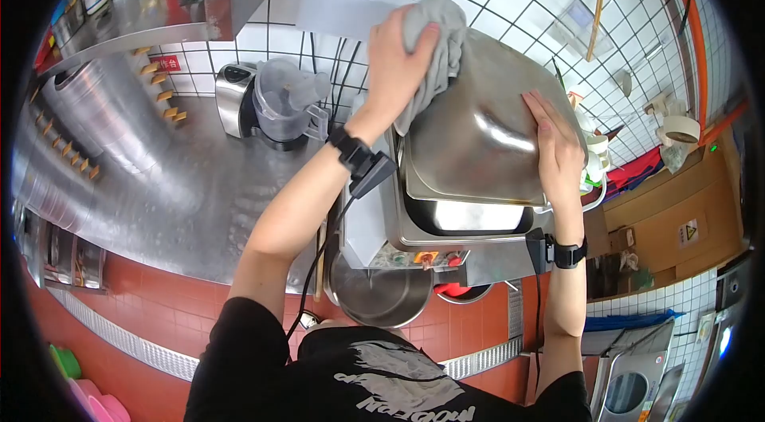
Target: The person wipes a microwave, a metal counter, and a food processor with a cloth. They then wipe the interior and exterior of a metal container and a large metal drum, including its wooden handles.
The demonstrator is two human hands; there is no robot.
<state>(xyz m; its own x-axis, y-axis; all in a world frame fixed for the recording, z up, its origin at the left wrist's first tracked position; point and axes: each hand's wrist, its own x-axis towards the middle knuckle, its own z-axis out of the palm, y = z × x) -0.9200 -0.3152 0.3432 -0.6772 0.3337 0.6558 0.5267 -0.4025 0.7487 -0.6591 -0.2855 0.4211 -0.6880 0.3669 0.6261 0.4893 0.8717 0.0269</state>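
My left hand (402, 59) is closed on a bunched grey cloth (438, 47), at the upper left edge of a large stainless steel lid (478, 127). Part of the cloth hangs down along that edge. My right hand (556, 153) lies on the right side of the lid, its fingers stretched out flat on the metal. The lid is raised and tilted above a steel machine basin (408, 232), whose inside shows below the lid's lower edge. On the machine's front are green, orange and red controls (426, 258).
Left of the machine, a food processor (279, 103) stands on a steel counter (191, 199). A shelf (135, 27) with jars and packets hangs above. A round steel pot (382, 294) sits below the machine. Cardboard (669, 215) is at the right.
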